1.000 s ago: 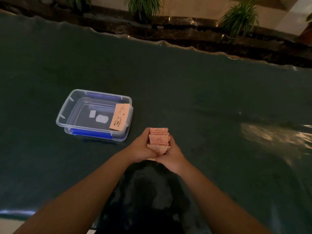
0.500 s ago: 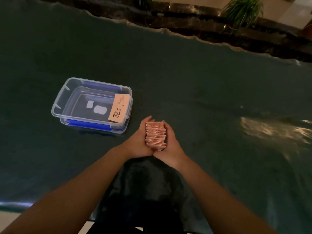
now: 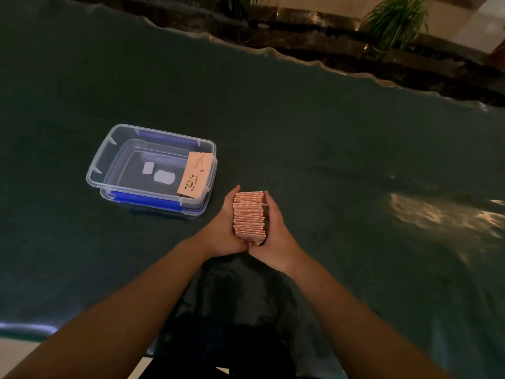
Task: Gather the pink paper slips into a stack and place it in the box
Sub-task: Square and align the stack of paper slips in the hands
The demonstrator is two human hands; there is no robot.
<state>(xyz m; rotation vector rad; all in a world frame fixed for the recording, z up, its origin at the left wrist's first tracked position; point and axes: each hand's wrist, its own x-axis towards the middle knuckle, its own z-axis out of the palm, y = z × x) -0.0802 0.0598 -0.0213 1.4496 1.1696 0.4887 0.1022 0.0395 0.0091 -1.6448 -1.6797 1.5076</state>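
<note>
On the dark green table (image 3: 328, 132), at the left, a clear plastic box (image 3: 109, 160) with blue clips stands open, one pink paper slip (image 3: 194, 178) leaning against its right inner wall with a coffee-cup print facing up. Just right of the box, the left hand (image 3: 222, 228) and the right hand (image 3: 276, 231) press from either side on the stack of pink paper slips (image 3: 249, 216), which sits edge-up and slightly fanned between the palms, thumbs meeting at its near end.
</note>
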